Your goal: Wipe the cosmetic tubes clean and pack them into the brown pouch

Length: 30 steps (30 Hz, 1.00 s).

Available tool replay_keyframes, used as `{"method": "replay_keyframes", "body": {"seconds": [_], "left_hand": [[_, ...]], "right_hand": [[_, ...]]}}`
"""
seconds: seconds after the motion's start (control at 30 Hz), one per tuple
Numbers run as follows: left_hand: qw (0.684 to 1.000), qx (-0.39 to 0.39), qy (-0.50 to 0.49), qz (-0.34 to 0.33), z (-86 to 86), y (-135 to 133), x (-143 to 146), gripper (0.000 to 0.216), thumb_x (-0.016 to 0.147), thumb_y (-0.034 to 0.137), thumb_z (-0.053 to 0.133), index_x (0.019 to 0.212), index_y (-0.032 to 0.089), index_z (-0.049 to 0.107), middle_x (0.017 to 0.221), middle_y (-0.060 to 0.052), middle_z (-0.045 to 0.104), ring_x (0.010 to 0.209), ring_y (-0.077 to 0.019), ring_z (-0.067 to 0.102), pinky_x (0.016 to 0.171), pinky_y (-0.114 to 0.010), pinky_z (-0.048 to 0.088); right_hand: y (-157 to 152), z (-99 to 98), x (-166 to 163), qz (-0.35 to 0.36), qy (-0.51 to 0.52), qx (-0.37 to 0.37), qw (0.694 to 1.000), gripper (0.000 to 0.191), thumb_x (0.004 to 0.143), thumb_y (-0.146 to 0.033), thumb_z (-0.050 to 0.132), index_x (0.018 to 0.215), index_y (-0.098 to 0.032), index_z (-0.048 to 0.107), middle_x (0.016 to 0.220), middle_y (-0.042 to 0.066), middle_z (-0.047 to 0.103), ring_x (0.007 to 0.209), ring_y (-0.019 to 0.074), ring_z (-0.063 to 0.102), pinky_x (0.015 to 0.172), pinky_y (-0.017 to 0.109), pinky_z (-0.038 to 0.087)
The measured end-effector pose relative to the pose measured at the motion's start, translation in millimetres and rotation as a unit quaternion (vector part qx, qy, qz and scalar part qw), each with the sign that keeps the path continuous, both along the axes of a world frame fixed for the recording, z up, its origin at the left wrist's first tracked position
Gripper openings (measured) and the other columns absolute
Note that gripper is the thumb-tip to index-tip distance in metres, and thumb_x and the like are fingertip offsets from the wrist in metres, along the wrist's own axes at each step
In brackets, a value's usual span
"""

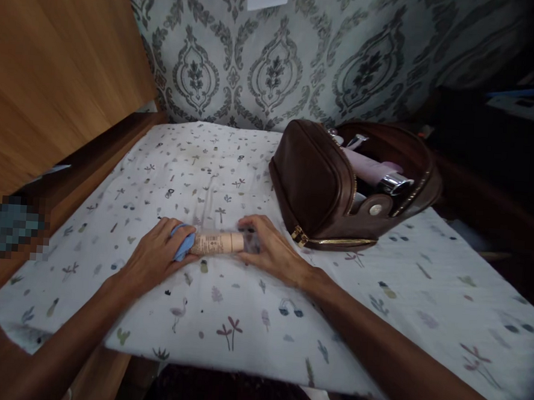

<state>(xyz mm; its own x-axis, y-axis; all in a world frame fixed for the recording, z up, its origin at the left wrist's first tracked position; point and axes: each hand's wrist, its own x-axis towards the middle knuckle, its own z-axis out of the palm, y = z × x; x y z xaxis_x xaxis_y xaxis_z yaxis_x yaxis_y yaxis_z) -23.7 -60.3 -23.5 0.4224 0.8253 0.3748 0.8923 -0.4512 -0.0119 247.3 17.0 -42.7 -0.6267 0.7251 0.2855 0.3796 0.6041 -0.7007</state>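
A beige cosmetic tube (216, 243) with small print and a see-through cap lies sideways between my hands, just above or on the patterned cloth. My left hand (158, 244) is closed round its left end with a blue cloth (183, 242) bunched between palm and tube. At the other end, my right hand (275, 252) curls its fingers and thumb round the clear cap (252, 241). Right behind that hand stands a brown toiletry bag (316, 173), unzipped, showing a pink tube with a silver cap (372, 168) inside.
A white cloth with small printed plants and flamingos (224, 306) covers the table. Patterned wallpaper (275, 68) rises behind it. A wooden panel (62, 61) borders the left side, and dark items (501, 136) lie in shadow to the right.
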Motion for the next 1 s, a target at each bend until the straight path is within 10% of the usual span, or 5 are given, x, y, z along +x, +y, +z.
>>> {"method": "replay_keyframes", "body": {"seconds": [0.2, 0.3, 0.5, 0.73, 1.0], "left_hand": [[1.0, 0.002, -0.004, -0.004, -0.2, -0.5, -0.5, 0.04, 0.095, 0.051, 0.049, 0.118, 0.019, 0.053, 0.104, -0.009, 0.057, 0.093, -0.0248, 0.052, 0.076, -0.037, 0.049], [1.0, 0.0, -0.014, -0.005, 0.1, -1.0, 0.5, 0.038, 0.096, 0.05, 0.05, 0.118, 0.02, 0.053, 0.104, -0.009, 0.057, 0.093, -0.0244, 0.052, 0.076, -0.036, 0.049], [1.0, 0.007, -0.001, -0.002, -0.4, -0.8, 0.4, 0.039, 0.096, 0.051, 0.049, 0.117, 0.019, 0.053, 0.104, -0.009, 0.057, 0.093, -0.0245, 0.052, 0.077, -0.037, 0.049], [0.999, 0.038, 0.0, -0.02, -1.5, -1.7, 1.6, 0.039, 0.096, 0.049, 0.05, 0.116, 0.016, 0.054, 0.102, -0.01, 0.058, 0.09, -0.0245, 0.052, 0.074, -0.035, 0.048], [0.998, 0.051, 0.001, -0.021, -4.1, -0.6, 0.1, 0.038, 0.095, 0.049, 0.051, 0.117, 0.017, 0.054, 0.101, -0.009, 0.058, 0.09, -0.0243, 0.052, 0.075, -0.036, 0.049]], "right_hand": [[2.8, 0.4, -1.0, 0.015, -0.012, 0.047, 0.999, 0.01, 0.093, -0.031, 0.058, 0.092, -0.021, 0.058, 0.119, 0.013, 0.059, 0.12, 0.0293, 0.05, 0.101, 0.051, 0.045], [3.1, 1.6, -0.9, -0.012, -0.007, 0.043, 0.999, 0.026, 0.101, -0.034, 0.042, 0.092, -0.02, 0.061, 0.114, 0.013, 0.061, 0.118, 0.0283, 0.052, 0.103, 0.052, 0.043], [1.3, 0.0, -0.6, 0.021, 0.01, 0.051, 0.998, 0.035, 0.084, -0.033, 0.072, 0.113, -0.021, 0.055, 0.118, 0.012, 0.059, 0.116, 0.0285, 0.053, 0.1, 0.049, 0.047], [2.2, 2.1, -1.5, 0.011, -0.008, 0.059, 0.998, 0.025, 0.101, -0.034, 0.043, 0.092, -0.02, 0.062, 0.112, 0.012, 0.062, 0.118, 0.0281, 0.053, 0.103, 0.05, 0.045], [-0.2, 0.2, -1.3, 0.034, 0.006, 0.057, 0.998, 0.03, 0.084, -0.031, 0.072, 0.108, -0.023, 0.056, 0.118, 0.01, 0.059, 0.117, 0.0283, 0.052, 0.099, 0.05, 0.048]]}}
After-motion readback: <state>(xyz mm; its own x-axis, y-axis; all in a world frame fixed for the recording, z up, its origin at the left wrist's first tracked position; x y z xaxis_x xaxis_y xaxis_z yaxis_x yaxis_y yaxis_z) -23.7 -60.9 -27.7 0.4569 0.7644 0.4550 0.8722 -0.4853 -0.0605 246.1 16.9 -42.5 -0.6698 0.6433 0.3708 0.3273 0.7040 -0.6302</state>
